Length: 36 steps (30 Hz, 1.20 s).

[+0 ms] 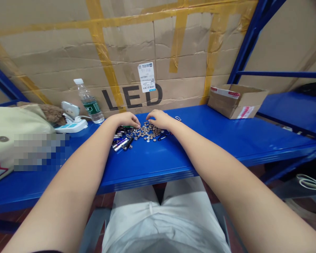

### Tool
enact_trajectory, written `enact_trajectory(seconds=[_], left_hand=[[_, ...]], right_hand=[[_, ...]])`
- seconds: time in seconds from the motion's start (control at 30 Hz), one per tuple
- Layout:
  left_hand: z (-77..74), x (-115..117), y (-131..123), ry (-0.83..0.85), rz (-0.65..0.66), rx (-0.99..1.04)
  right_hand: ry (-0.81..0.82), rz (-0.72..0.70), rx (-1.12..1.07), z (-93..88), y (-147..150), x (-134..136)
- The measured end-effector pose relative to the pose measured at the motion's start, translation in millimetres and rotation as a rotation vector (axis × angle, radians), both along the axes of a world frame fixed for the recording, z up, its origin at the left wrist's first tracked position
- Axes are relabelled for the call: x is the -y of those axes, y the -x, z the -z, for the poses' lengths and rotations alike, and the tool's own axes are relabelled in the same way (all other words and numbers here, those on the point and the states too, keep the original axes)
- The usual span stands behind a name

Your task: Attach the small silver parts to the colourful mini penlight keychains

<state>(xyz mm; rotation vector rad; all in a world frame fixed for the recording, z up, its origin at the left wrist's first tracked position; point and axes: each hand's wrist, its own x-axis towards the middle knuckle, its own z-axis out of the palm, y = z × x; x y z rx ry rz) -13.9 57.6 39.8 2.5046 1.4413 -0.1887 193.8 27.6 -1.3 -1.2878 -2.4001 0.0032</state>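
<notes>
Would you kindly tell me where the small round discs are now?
In the head view, the small round discs lie centrally on the blue table, right of the slim tubes, by the right hand.

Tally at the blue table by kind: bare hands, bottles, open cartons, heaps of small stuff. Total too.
Bare hands: 2 (left hand, right hand)
Bottle: 1
Open carton: 1
Heaps: 2 (coin-like discs, tube-shaped items)
Total: 6
Single discs overlap too much to count.

The blue bench (147, 162) carries round discs (152, 133), small metallic objects (121, 143), 1 bottle (92, 107), 1 carton (228, 103) and 1 bag (21, 124).
</notes>
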Motion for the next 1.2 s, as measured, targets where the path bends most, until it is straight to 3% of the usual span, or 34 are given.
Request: enact_trajectory(seconds=[0.23,0.77,1.03,1.2], left_hand=[[-0.3,3,-4,0.005,-0.003,0.004],[0.5,8,-9,-0.037,-0.021,-0.004],[5.8,9,-17,-0.107,0.023,0.013],[8.8,7,-22,-0.187,0.035,0.05]], right_hand=[[0.057,-0.016,0.209,13.5,14,-8],[0.088,0.18,0.154,6.4,9,-4],[0.119,0.139,0.113,6.5,11,-4],[0.162,0.204,0.08,5.5,13,-5]])
